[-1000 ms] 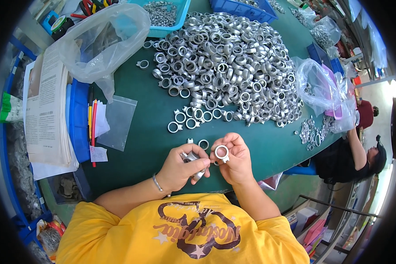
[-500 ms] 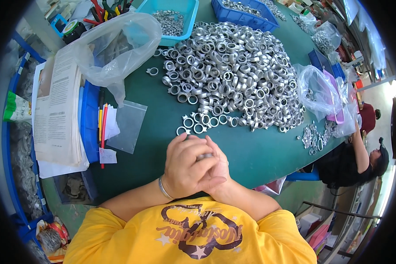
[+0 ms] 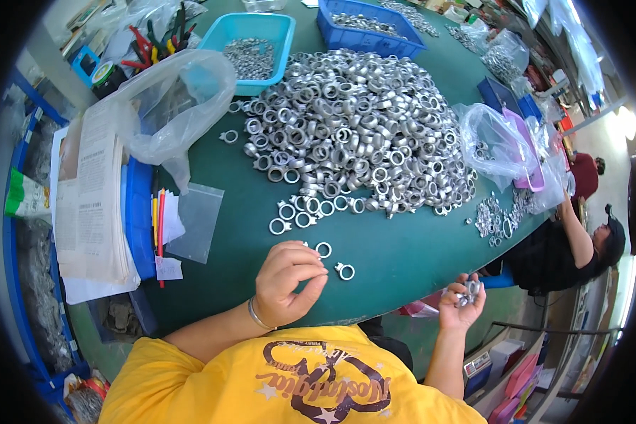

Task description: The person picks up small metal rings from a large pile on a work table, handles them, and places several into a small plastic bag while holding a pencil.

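Note:
A big heap of silver metal rings (image 3: pixel 353 134) covers the middle of the green table (image 3: pixel 396 254). My left hand (image 3: pixel 287 281) hovers over the near edge with fingers curled together; whether it holds anything is hidden. Two loose rings (image 3: pixel 334 260) lie just to its right. My right hand (image 3: pixel 462 304) is off the table's right edge, palm up, shut on a small cluster of silver rings (image 3: pixel 466 291).
A clear plastic bag (image 3: pixel 173 102) and stacked papers (image 3: pixel 92 205) sit at left, with a small flat bag (image 3: pixel 196 220) nearby. Blue bins (image 3: pixel 256 44) of parts stand at the back. Another bag (image 3: pixel 498 145) lies right, beside a seated person (image 3: pixel 579 240).
My hands were clasped together at the table edge. They have separated: the right hand swung out past the right edge with rings, the left stayed near the loose rings.

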